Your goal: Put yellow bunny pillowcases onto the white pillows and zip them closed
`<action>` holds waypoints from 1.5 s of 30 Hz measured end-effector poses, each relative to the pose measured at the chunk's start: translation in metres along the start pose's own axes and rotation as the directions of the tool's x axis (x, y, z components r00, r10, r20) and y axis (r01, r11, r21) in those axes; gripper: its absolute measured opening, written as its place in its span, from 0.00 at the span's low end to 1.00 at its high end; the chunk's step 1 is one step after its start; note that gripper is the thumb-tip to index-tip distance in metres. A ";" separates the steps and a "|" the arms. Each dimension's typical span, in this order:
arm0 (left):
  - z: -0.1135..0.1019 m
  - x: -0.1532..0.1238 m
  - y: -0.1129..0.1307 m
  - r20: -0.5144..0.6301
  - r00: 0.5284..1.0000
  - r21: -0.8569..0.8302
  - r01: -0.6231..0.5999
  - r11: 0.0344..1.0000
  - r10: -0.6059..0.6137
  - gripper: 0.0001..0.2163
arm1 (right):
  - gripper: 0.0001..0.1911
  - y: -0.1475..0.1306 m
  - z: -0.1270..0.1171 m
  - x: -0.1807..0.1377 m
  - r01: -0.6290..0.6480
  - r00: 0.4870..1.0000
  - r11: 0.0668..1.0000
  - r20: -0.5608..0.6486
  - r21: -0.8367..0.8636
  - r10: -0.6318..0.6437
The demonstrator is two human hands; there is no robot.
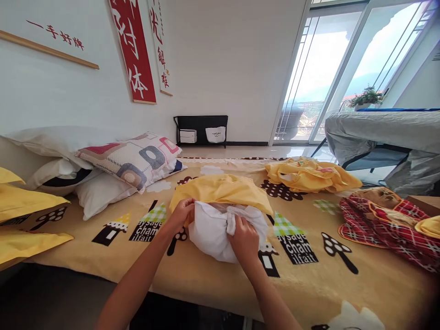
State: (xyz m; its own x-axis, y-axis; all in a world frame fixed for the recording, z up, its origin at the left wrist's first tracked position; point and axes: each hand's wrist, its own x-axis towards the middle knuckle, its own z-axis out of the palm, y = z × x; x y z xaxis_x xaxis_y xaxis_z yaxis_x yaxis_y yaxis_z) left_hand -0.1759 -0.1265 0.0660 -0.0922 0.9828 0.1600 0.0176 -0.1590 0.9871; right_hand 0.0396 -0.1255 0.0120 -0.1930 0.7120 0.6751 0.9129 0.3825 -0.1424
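Note:
A white pillow [209, 236] lies in front of me, its far part inside a yellow pillowcase [225, 189] and its near part bulging out of the opening. My left hand [181, 216] is closed on the left edge of the pillowcase opening, close to the white fabric. Bunched white cloth of the pillow is gripped in my right hand [245, 242], near the middle of the opening. The part of the pillow under the yellow cloth is hidden.
A patterned tan blanket [213, 279] covers the surface. Patterned and white cushions [144, 156] are piled left, with yellow fabric [30, 201] nearer. On the right lie crumpled yellow cloth [309, 176] and red plaid fabric [374, 224]. A low black shelf [201, 123] stands against the wall.

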 end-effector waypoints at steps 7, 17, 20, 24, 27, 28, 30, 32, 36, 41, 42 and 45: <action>0.007 -0.002 0.004 -0.047 0.978 0.469 -0.159 0.869 0.204 0.10 | 0.07 -0.017 -0.008 0.008 -0.015 0.981 0.993 0.188 -0.115 0.036; 0.011 0.013 -0.013 -0.181 0.946 0.939 0.085 0.333 0.269 0.07 | 0.23 -0.020 -0.007 -0.004 0.325 0.931 0.942 -0.201 0.082 -0.303; 0.009 0.013 -0.016 -0.134 0.958 0.931 0.033 0.364 0.254 0.07 | 0.27 -0.023 -0.010 -0.004 0.631 0.773 0.772 -0.143 0.071 -0.619; -0.003 0.007 -0.015 -0.047 0.968 0.875 -0.080 0.477 0.248 0.05 | 0.25 -0.030 -0.011 0.013 0.593 0.783 0.801 0.179 0.076 -0.596; -0.009 -0.002 -0.015 0.005 0.949 0.795 -0.196 0.574 0.317 0.03 | 0.25 -0.037 -0.007 0.033 0.492 0.816 0.868 0.309 0.070 -0.488; -0.009 -0.005 -0.017 -0.003 0.933 0.798 -0.215 0.564 0.360 0.03 | 0.25 -0.040 -0.005 0.039 0.466 0.826 0.882 0.325 0.069 -0.461; -0.002 -0.014 -0.024 -0.034 0.884 0.836 -0.231 0.498 0.467 0.03 | 0.23 -0.044 0.001 0.048 0.397 0.853 0.916 0.343 0.063 -0.393; 0.009 -0.023 -0.037 -0.022 0.827 0.883 -0.247 0.399 0.561 0.05 | 0.19 -0.046 0.007 0.052 0.303 0.886 0.952 0.356 0.037 -0.296; 0.022 -0.040 -0.065 0.088 0.799 0.944 -0.258 0.206 0.595 0.04 | 0.14 -0.039 0.016 0.047 0.174 0.918 0.985 0.364 -0.015 -0.157; 0.003 -0.054 -0.082 0.044 0.875 0.947 -0.189 0.258 0.482 0.09 | 0.14 -0.035 0.017 0.034 0.128 0.935 0.992 0.335 -0.021 -0.113; 0.000 -0.056 -0.084 0.048 0.880 0.948 -0.190 0.257 0.472 0.09 | 0.13 -0.037 0.017 0.032 0.123 0.937 0.992 0.331 -0.017 -0.110; 0.002 -0.058 -0.090 0.112 0.826 0.967 -0.219 0.132 0.552 0.08 | 0.12 -0.048 0.016 0.030 0.116 0.940 0.993 0.324 0.004 -0.111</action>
State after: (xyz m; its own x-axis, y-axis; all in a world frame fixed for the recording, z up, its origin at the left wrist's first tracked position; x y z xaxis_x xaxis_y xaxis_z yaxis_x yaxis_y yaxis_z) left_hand -0.1702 -0.1694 -0.0320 0.0451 0.7346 0.6770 0.9850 -0.1459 0.0926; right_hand -0.0155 -0.1133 0.0276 -0.3993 0.8172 0.4157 0.8829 0.4649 -0.0659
